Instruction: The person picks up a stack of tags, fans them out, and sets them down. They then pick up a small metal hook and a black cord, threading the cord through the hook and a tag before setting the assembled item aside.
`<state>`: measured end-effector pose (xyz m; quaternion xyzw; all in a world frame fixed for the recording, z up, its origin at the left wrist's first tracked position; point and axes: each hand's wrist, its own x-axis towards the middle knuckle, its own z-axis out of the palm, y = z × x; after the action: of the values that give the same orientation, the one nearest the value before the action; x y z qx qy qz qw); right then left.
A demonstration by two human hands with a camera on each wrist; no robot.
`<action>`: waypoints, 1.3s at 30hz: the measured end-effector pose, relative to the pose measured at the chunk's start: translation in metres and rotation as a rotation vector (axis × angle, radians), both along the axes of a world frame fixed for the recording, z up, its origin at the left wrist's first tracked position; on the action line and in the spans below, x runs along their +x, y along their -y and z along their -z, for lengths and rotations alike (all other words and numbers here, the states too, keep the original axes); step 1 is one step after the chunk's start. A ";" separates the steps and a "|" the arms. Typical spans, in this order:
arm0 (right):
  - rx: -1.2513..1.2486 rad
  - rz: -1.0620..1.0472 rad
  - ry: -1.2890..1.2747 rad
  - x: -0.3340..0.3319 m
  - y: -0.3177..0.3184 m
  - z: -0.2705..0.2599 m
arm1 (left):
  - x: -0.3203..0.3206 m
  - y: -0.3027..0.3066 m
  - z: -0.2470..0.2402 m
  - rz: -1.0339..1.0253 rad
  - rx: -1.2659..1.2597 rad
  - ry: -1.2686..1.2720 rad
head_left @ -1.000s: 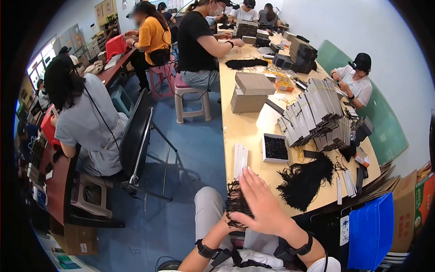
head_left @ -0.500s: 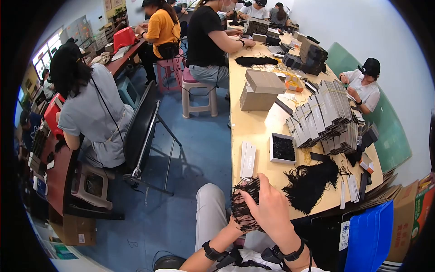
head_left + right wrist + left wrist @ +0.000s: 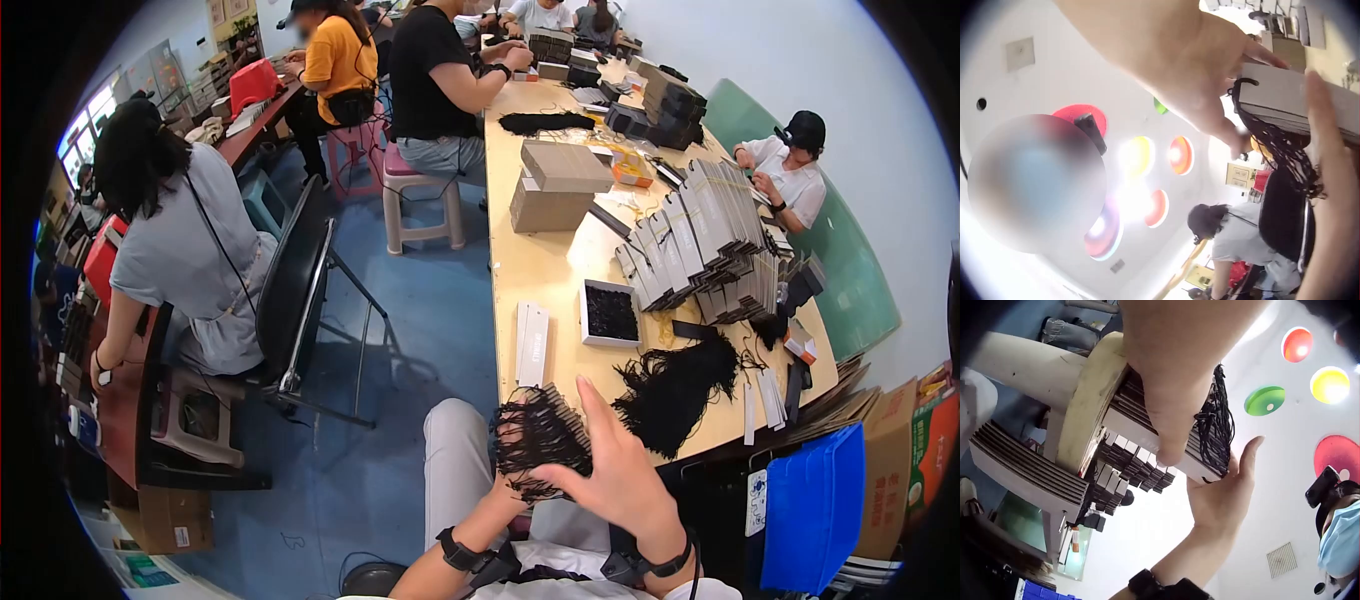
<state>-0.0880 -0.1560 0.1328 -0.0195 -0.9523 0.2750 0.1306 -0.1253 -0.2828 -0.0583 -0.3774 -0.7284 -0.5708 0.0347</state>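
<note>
A stack of flat grey cards [image 3: 1191, 456] with black cords hanging from one end is gripped by my left hand [image 3: 1179, 381]. Its thumb [image 3: 1329, 125] lies along the cards in the right wrist view. From above, the black cords [image 3: 530, 435] drape over the stack and hide most of the left hand. My right hand [image 3: 625, 475] is at the stack's right side, its fingers straight and spread apart from the thumb. The right thumb reaches the corded end. A pile of white-faced cards [image 3: 532, 343] lies on the table just beyond.
A white box [image 3: 610, 312] of small black pieces and a black cord bundle [image 3: 685, 390] lie on the table. Bundled grey cards [image 3: 690, 240] and grey boxes [image 3: 555, 190] stand farther back. A blue bin [image 3: 815, 510] is at right. Several people sit around.
My right hand lay flat over the cords, then bent at the stack's right edge; now its fingers are spread at the right side. The card edges show more. The left hand keeps holding the stack.
</note>
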 end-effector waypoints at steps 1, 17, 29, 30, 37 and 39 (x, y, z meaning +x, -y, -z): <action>0.084 0.091 0.083 0.009 0.005 -0.001 | -0.003 -0.005 -0.004 -0.014 0.002 -0.010; -0.251 0.131 -0.348 0.031 -0.044 0.037 | -0.010 -0.013 0.011 0.042 -0.353 -0.183; 0.213 0.754 -0.044 -0.005 -0.259 0.086 | -0.015 -0.017 -0.012 -0.054 -0.431 -0.383; 0.183 0.704 0.041 -0.017 -0.270 0.091 | -0.018 -0.017 0.000 -0.072 -0.428 -0.457; 0.303 0.383 0.057 -0.070 -0.265 0.118 | -0.018 -0.017 -0.035 -0.008 -0.363 -0.586; 0.509 0.404 0.072 -0.081 -0.265 0.129 | -0.019 -0.004 -0.017 0.178 -0.592 -0.376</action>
<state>-0.1687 0.1086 0.0036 -0.1845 -0.9714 -0.0041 0.1493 -0.1439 -0.2790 -0.0411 -0.5315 -0.8073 -0.2565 0.0072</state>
